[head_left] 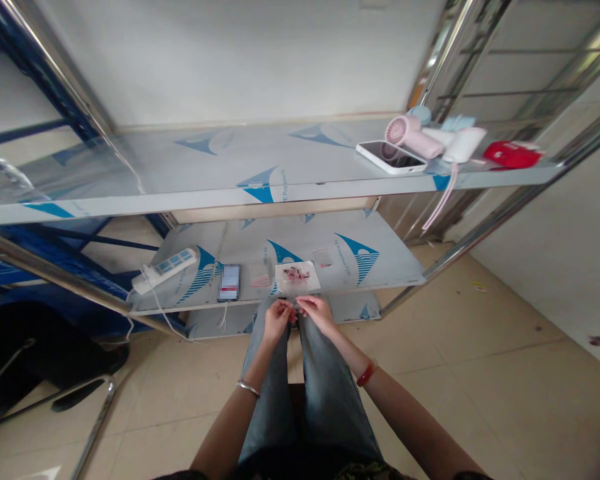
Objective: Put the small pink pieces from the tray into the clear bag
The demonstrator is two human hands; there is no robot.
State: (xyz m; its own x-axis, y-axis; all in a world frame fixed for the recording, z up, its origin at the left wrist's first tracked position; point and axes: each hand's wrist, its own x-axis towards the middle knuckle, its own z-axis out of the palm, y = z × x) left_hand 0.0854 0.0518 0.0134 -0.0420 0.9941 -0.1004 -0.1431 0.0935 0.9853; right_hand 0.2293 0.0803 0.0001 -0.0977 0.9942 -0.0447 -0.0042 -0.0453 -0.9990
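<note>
My left hand [279, 319] and my right hand [316, 312] are close together above my knees, just in front of the lower shelf. Both are closed in a pinch, their fingertips nearly meeting. Whatever lies between them is too small to make out. Right behind the hands, a white tray [283, 280] on the shelf bears a heap of small dark red and pink pieces [297, 274]. To its left lies a clear bag with pink strips [260, 281]. Another small clear bag [323, 259] rests behind the tray on the right.
The lower shelf [395, 261] also holds a phone [229, 283] on a cable and a white power strip [165, 270]. On the upper shelf [180, 170] are a white-edged phone [390, 159], a pink handheld fan [413, 135] and a red item [513, 155]. A metal-framed chair [97, 413] stands left.
</note>
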